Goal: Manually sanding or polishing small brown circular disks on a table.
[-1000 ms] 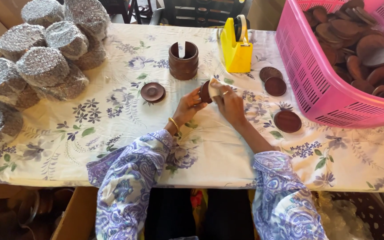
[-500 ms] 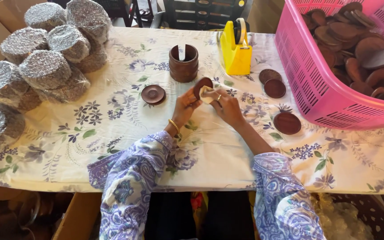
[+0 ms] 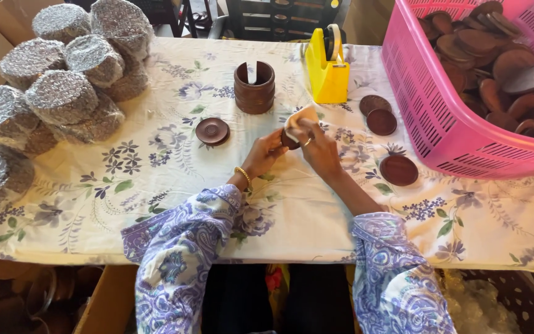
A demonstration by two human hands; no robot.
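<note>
Purple-white paisley sleeves [image 3: 180, 260]; gold bangle [image 3: 243, 176] at left wrist; ring [image 3: 307, 141] on right

A yellow plastic tape dispenser [image 3: 329, 69] stands at the far side of the floral-clothed counter [image 3: 156, 179], just beside a stack of dark wooden rings [image 3: 254, 88]. To the left lie round bundles wrapped in silvery bubble film [image 3: 63, 93] — piled together. A pink plastic basket [image 3: 440, 117] of brown wooden discs [image 3: 477, 43] sits right.

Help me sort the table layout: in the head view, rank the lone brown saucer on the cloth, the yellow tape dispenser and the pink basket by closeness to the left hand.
From the left hand:
1. Lone brown saucer, just to its left.
2. Yellow tape dispenser, beyond it, to the right.
3. Pink basket, far right.
</note>
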